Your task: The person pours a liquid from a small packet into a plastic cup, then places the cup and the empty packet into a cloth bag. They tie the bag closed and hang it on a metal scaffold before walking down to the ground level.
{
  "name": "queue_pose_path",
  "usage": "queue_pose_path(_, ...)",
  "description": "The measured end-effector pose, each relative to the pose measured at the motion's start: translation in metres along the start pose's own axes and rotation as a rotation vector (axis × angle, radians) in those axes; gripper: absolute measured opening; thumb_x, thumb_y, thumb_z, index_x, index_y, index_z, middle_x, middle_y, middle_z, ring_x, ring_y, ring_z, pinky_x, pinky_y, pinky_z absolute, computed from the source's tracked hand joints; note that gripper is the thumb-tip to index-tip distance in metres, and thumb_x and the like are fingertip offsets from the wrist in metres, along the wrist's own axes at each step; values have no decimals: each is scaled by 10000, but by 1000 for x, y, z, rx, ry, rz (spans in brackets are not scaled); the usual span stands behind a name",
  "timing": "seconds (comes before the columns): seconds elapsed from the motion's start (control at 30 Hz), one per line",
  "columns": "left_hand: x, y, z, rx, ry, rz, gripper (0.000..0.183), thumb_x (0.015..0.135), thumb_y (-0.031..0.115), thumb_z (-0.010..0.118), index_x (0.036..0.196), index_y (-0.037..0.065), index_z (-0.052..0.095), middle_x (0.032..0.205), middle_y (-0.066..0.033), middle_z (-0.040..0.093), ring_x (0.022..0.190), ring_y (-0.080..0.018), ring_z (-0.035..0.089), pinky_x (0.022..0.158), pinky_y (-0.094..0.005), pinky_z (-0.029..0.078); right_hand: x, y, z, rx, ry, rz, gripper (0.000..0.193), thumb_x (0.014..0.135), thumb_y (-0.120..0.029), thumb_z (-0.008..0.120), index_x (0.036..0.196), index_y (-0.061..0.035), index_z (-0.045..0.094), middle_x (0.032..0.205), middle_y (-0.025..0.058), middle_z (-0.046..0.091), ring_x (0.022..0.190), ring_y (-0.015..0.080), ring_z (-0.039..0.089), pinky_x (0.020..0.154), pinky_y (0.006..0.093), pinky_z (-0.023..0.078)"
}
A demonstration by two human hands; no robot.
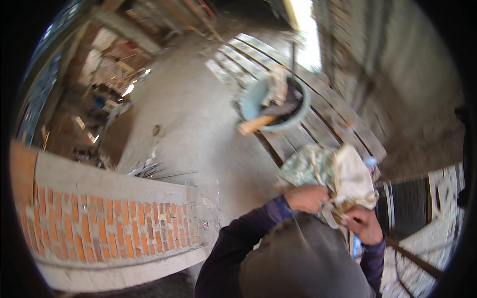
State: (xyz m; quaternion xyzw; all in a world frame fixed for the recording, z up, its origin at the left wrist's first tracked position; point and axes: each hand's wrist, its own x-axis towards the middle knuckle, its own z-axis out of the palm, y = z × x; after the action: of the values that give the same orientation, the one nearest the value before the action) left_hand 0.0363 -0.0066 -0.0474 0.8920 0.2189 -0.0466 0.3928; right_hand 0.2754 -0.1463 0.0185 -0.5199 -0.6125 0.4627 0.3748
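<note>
A cloth bag [354, 179], cream on one side and pale green patterned on the other, rests on the near end of a slatted wooden bench. Its light strap [329, 216] hangs at the near edge, between my hands. My left hand [307, 198] is closed at the strap, with its fingertips partly hidden. On the right side, my right hand [366, 224] pinches the same light strap with bent fingers. Motion blur softens both hands and the strap's end.
Beyond the bag, a pale blue basin [251, 102] stands on the bench [325, 126], holding a wooden-handled tool [256, 125], a light cloth [278, 85] and dark items. A low brick wall [114, 226] runs along the left. Corrugated sheeting [392, 59] rises at right.
</note>
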Motion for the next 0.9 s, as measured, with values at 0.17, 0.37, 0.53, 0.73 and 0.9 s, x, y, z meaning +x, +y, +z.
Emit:
queue_pose_path(0.17,-13,23,-46,-126,152,-47,294,784,200,695,975,-20,653,960,-206,678,925,-393,670,822,-452,530,-7,-13,-20,555,-66,213,189,906,-145,815,992,-17,706,816,4,704,597,12,537,555,194,420)
queue_pose_path(0.37,-43,64,-114,-419,372,143,271,833,102,681,1067,-35,691,926,-171,716,885,-212,683,820,-367,519,8,-28,-25,329,-334,381,230,888,-117,847,1038,25,745,754,-10,678,633,30,554,589,203,428)
queue_pose_path(0.53,-63,93,-137,-513,465,318,260,807,64,628,1035,-20,722,963,-120,698,863,-185,660,766,-324,509,22,-57,-29,424,-158,-125,174,807,-103,831,875,31,742,791,147,734,649,166,665,608,274,495)
queue_pose_path(0.73,-74,83,-150,-301,1016,414,266,809,-89,582,1033,-2,695,1033,-95,665,932,-187,650,800,-306,504,27,-79,-41,559,-147,253,111,896,-54,789,959,30,753,779,78,723,603,112,642,568,247,484)
queue_pose_path(0.9,-84,71,-156,-541,1578,393,189,988,5,609,1171,3,654,1043,-114,673,898,-174,644,846,-336,548,21,-85,-58,589,-162,-31,86,888,-57,769,902,20,734,743,80,698,613,145,662,562,259,486)
